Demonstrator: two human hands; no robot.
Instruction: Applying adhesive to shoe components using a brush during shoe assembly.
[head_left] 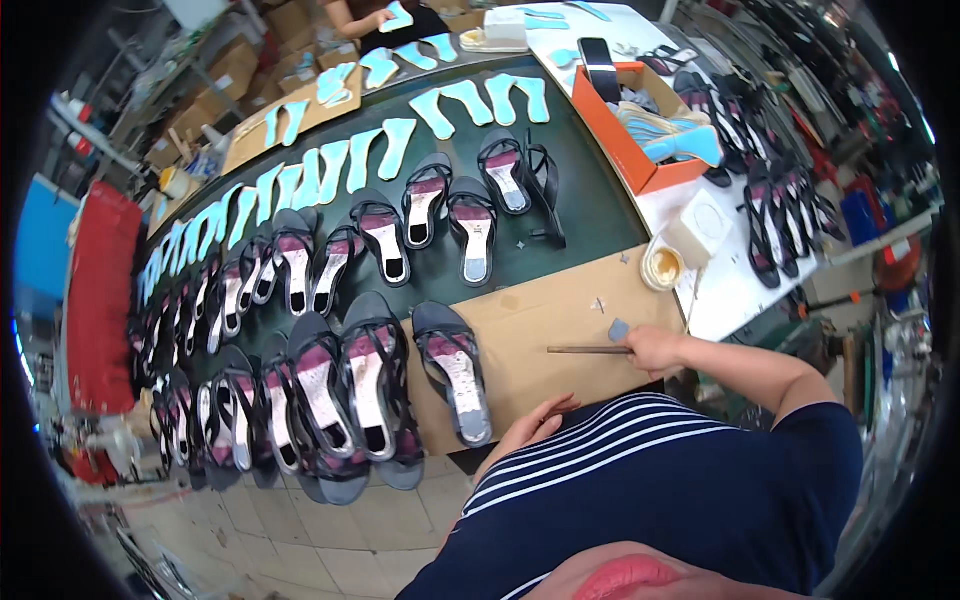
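My right hand (655,350) is closed round a thin brown wooden stick (585,350), perhaps a brush handle, which points left over the brown cardboard (530,310). A small grey pad (619,328) sits at the fingertips of that hand. At the cardboard's near edge my left hand (532,424) is open, its fingers stretched out and no object visible in it. Just left of it lies a black strappy sandal (462,385) with a pale insole and a grey heel area. Beyond my right hand stands an open tub of yellowish paste (661,268).
Rows of similar sandals (380,235) cover the green tabletop (590,200). Behind them lie several light-blue insole pieces (330,165). An orange box (640,175), a phone (598,68) and a white block (700,225) stand at the right. Across the table, another person's hand (382,18) holds a blue piece.
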